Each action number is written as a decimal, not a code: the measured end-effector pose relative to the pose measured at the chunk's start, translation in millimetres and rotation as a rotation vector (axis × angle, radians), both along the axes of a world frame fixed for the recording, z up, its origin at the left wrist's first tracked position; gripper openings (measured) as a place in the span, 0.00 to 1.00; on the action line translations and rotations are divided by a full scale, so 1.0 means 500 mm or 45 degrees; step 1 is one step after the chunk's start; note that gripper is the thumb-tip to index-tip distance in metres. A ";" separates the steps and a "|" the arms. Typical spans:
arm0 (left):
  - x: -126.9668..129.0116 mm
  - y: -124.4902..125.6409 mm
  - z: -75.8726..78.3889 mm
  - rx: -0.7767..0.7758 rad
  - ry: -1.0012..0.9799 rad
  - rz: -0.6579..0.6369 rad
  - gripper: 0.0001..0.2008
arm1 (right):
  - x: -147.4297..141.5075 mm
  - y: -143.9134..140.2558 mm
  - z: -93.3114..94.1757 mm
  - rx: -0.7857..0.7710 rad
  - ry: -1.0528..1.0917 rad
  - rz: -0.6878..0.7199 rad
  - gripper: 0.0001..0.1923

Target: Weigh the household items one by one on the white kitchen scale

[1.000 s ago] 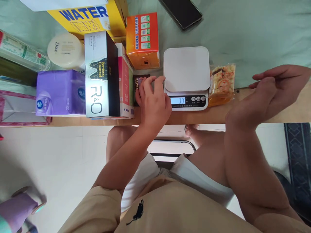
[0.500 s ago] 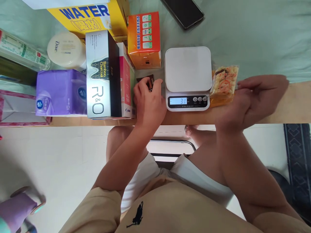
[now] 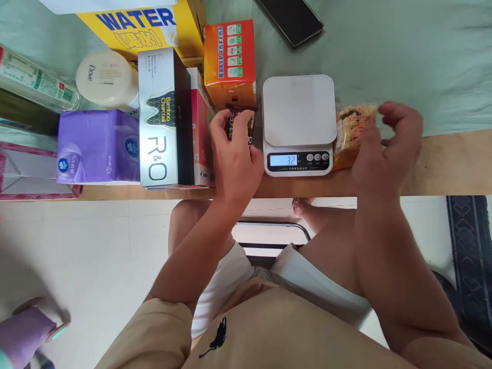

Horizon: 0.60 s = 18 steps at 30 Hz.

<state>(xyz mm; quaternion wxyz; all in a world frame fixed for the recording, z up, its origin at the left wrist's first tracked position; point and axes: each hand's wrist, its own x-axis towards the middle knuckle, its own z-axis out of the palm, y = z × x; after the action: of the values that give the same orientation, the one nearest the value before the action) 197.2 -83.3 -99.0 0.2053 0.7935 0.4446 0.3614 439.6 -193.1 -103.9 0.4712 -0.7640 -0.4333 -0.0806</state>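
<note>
head view, steeply down, close

Snack packet (image 3: 351, 134) partly behind right hand (image 3: 380, 154); dark wrapper's (image 3: 240, 123) print unreadable; phone (image 3: 292, 20) edge-cropped

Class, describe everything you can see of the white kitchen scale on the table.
The kitchen scale is white, plastic-looking, with a square rounded-corner weighing plate that carries nothing. Its front strip has a lit bluish display reading 32 and three small round buttons. It sits flat near the wooden table edge. A snack packet lies against its right side; the left hand holds a dark wrapper just left of it.
</note>
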 end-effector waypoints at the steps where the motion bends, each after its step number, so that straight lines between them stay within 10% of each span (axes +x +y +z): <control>1: 0.002 -0.001 0.002 0.036 -0.019 -0.017 0.20 | -0.015 0.002 0.010 0.082 -0.071 0.035 0.17; 6: 0.015 -0.009 0.016 0.111 -0.070 -0.094 0.17 | -0.128 0.017 0.050 0.452 -0.343 0.375 0.14; 13: 0.057 -0.002 -0.012 0.245 -0.279 -0.196 0.21 | -0.209 0.030 0.068 0.105 -0.040 0.663 0.15; 18: 0.064 -0.009 0.030 0.128 -0.204 -0.238 0.15 | -0.193 0.026 0.063 -0.047 -0.002 0.607 0.20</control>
<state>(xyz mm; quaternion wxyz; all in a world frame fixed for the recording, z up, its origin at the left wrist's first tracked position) 229.4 -87.8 -84.1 0.2328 0.8093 0.3322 0.4248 343.0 -180.0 -72.6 0.4625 -0.6486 -0.6032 0.0402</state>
